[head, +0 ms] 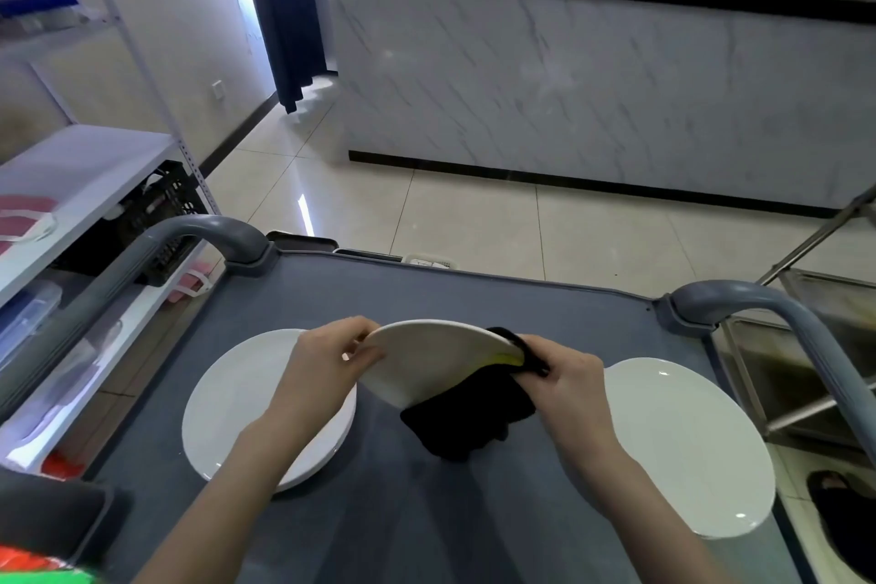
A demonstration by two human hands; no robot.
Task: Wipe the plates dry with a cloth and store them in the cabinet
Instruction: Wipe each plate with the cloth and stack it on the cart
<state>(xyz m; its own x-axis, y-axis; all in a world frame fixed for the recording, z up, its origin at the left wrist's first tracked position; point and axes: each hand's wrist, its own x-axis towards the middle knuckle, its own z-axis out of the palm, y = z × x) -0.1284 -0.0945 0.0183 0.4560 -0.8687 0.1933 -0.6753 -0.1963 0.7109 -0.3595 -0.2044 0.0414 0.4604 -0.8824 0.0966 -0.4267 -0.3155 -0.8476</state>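
Grey bench (426, 289): soft-looking mat surface, so we'd expect low chip risk if a plate gets set down.

Right plate (687, 446): lies flat on the bench, on its own, well apart from the hands.

Left stack (227, 403): flat on the bench, partly under the left forearm. The doubled rim suggests more than one plate; we can't tell the count.

Held plate (436, 360): off the bench between the two hands, tipped steeply on edge, glossy white. We judge it rigid, fairly heavy for its thickness, brittle, and slick where wet. Take hold at the rim, at opposite sides. No one-handed flat-face holds.

Cloth (469, 413): black and limp, folded over the held plate's right rim, with the tail hanging to the bench. A yellow strip shows at the rim, probably the cloth's other face. Light, conforms to the curve, and adds friction on that side.

Left hand (317, 370): fingers (351, 327) clamped on the left rim, thumb on the face toward us. Bare skin on glaze, so this is the slip-prone side.

Right hand (564, 379): fingers closed on the cloth, pinching it onto the right rim.

Cabinet: we can't identify it from here.
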